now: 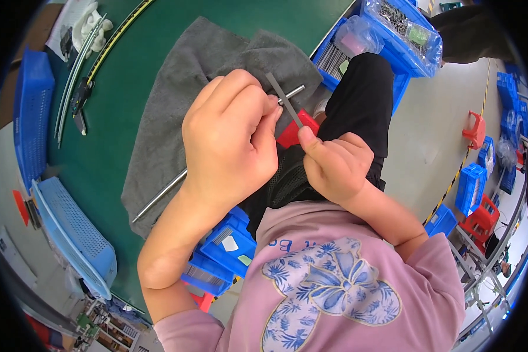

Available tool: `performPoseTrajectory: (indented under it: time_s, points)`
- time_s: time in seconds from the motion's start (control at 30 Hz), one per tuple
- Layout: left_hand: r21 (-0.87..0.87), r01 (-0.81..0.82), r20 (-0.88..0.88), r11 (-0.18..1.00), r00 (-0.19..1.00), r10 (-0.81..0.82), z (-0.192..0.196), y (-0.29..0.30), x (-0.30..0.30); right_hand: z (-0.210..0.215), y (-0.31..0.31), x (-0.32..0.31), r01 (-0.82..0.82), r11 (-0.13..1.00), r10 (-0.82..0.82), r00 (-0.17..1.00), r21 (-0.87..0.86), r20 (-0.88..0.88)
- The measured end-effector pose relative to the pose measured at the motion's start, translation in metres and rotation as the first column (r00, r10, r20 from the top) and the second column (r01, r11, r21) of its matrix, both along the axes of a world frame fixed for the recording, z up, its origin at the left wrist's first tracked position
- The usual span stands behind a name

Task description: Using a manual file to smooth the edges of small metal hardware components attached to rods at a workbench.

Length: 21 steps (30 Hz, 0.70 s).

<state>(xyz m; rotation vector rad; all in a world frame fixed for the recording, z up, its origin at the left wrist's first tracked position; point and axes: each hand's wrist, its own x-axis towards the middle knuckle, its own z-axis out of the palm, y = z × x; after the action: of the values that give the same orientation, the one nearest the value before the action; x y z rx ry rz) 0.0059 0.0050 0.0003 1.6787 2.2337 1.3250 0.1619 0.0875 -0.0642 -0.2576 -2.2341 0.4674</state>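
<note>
My left hand (229, 132) is closed around a thin, shiny metal rod (165, 192). The rod slants from lower left to upper right, and its middle is hidden behind my hand and forearm. Its far tip sticks out past my fingertips. In my right hand (339, 164) is a narrow, flat grey file (284, 100), pinched with the thumb along it. The file crosses over the rod close to that tip; whether they touch I cannot tell. Under the rod a dark grey cloth (158, 135) is spread over the green table (129, 76).
Metal tubes (76, 82) and calipers (81, 105) lie at the table's far left, near blue baskets (79, 234). Blue bins of metal parts (402, 35) stand at the upper right. A red object (293, 132) shows beside my black-trousered leg (358, 105).
</note>
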Motion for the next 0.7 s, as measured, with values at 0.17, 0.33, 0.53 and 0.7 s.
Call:
performPoseTrajectory:
  time_s: [0.17, 0.33, 0.53, 0.7]
  points:
    - [0.004, -0.008, -0.012, 1.0, 1.0, 0.008, 0.0, 0.001, 0.0, 0.012, 0.009, -0.023, 0.039, 0.999, -0.038, 0.999, 0.028, -0.019]
    - [0.0, 0.005, -0.036, 1.0, 0.999, -0.005, 0.001, -0.001, -0.002, 0.045, 0.005, 0.013, -0.038, 0.999, 0.045, 0.956, -0.03, 0.291]
    - [-0.005, -0.006, -0.026, 1.0, 1.0, 0.006, -0.001, -0.001, 0.0, 0.047, 0.009, -0.006, -0.014, 0.999, 0.006, 0.968, 0.031, 0.252]
    - [-0.001, 0.016, -0.026, 1.0, 1.0, -0.016, 0.0, 0.0, -0.001, 0.05, 0.003, 0.008, -0.004, 1.0, -0.003, 0.963, 0.024, 0.27]
